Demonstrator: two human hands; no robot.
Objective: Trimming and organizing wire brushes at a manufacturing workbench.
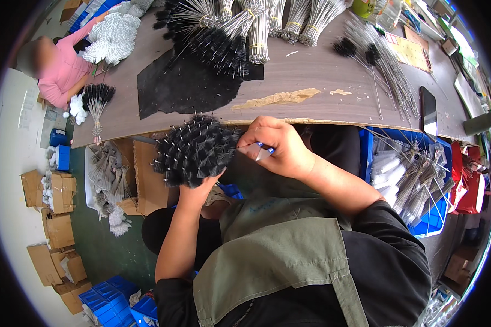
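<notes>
A round bundle of black wire-stemmed brushes (193, 152) is held in front of the table edge, bristle heads toward me. My left hand (204, 186) is closed round it from below, its fingers mostly hidden behind the bristles. At the bundle's right side my right hand (278, 146) is closed, with thumb and forefinger pinched together. A small whitish, blue-ended tool (263, 152) sits in that hand; its exact kind is not clear. On the table beyond lies a black cloth (185, 90) with more black brushes (218, 52) on it.
Bundles of wire stems (259, 38) stand at the table's back. Loose wire brushes (379, 65) and a phone (428, 110) lie right. A blue crate (433, 218) with bagged brushes is beside me. Cartons (57, 229) line the left wall. A person in pink (63, 71) works far left.
</notes>
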